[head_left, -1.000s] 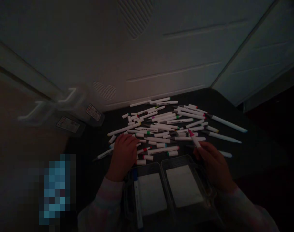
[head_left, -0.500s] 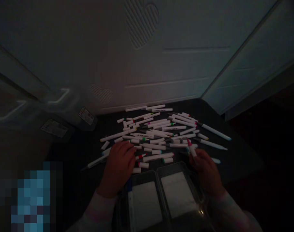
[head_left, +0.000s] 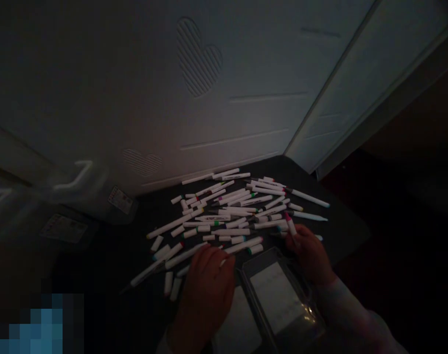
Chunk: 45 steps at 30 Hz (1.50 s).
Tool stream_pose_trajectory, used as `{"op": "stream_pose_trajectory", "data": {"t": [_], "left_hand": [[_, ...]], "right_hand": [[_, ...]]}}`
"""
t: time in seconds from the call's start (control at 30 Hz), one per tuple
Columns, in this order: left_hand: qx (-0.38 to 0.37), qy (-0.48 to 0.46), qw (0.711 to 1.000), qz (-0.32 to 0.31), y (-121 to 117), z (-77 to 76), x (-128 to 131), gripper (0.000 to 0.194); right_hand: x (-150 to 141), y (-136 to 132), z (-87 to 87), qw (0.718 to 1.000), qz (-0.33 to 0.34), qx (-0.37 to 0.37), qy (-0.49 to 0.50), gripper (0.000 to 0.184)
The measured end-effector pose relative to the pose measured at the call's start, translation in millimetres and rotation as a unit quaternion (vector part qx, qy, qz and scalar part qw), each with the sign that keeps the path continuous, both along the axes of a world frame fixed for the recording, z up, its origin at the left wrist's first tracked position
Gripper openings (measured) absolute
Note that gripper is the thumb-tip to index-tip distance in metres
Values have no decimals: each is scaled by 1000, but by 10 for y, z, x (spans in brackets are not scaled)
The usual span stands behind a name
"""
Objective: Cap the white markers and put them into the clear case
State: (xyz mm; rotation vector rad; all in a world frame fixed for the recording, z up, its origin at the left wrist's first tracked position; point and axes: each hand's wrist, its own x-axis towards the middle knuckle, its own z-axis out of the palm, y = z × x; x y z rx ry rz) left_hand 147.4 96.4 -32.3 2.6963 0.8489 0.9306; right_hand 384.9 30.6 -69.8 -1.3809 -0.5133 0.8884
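Markers, mostly white-barrelled, lay in a loose heap across the dark table, pointing in several directions, some crossing others. The right hand, at the near right edge of the heap, held a pink-tipped marker; this grip was closed around the barrel, leaving the pink end exposed and directed forward. The left hand, back uppermost and fingers bent, lay above the near edge of the heap and partly covered a clear case; whether its grip contained anything could not be told, the fingertips being largely hidden. The case had two compartments side by side, each with a white panel; the right one was the more fully visible. Short caps lay among the markers, two of them just left of the left hand. Beyond the table rose a pale wall with ribbed heart reliefs. To the left were two transparent containers bearing labels, their print too dim to read.
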Motion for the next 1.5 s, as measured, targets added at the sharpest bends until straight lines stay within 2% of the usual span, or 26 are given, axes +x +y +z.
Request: {"op": "stream_pose_trajectory", "data": {"t": [0.1, 0.2, 0.3, 0.37, 0.43, 0.57, 0.67, 0.77, 0.9, 1.03, 1.23, 1.4, 1.5], "left_hand": [[-45, 6, 997, -62, -67, 17, 46, 19], [-77, 19, 984, -161, -150, -24, 97, 21], [-79, 44, 964, -251, -230, -155, 135, 20], [-52, 74, 953, -290, -275, -270, 146, 31], [-5, 89, 954, -287, -327, -371, 148, 36], [78, 51, 973, -210, -497, -459, 147, 19], [104, 42, 981, -161, -646, -457, 146, 14], [104, 98, 980, -139, -746, -450, 140, 17], [66, 156, 976, -134, -790, -392, 126, 26], [-44, 215, 964, -153, -780, -239, 118, 44], [-157, 258, 940, -160, -728, -79, 131, 48], [-153, 270, 936, -166, -733, -29, 143, 53], [-111, 240, 952, -155, -761, 17, 91, 60]], "right_hand": [[10, 35, 17, 1000, -12, 16, 13, 17], [13, 60, 35, 999, -17, 26, 27, 18], [5, 75, 56, 999, -19, 34, 38, 17], [-2, 80, 67, 998, -19, 37, 41, 16], [-6, 79, 74, 998, -17, 38, 41, 16], [-4, 62, 74, 999, -1, 34, 40, 16], [8, 48, 61, 999, 11, 33, 40, 16], [24, 34, 46, 999, 21, 31, 39, 15], [45, 9, 41, 998, 39, 27, 39, 14], [66, -13, 42, 997, 59, 20, 48, 12], [75, -25, 40, 997, 48, 30, 58, 12], [56, -34, 54, 998, 38, 31, 50, 10], [55, -37, 55, 998, 37, 29, 42, 11]]}}
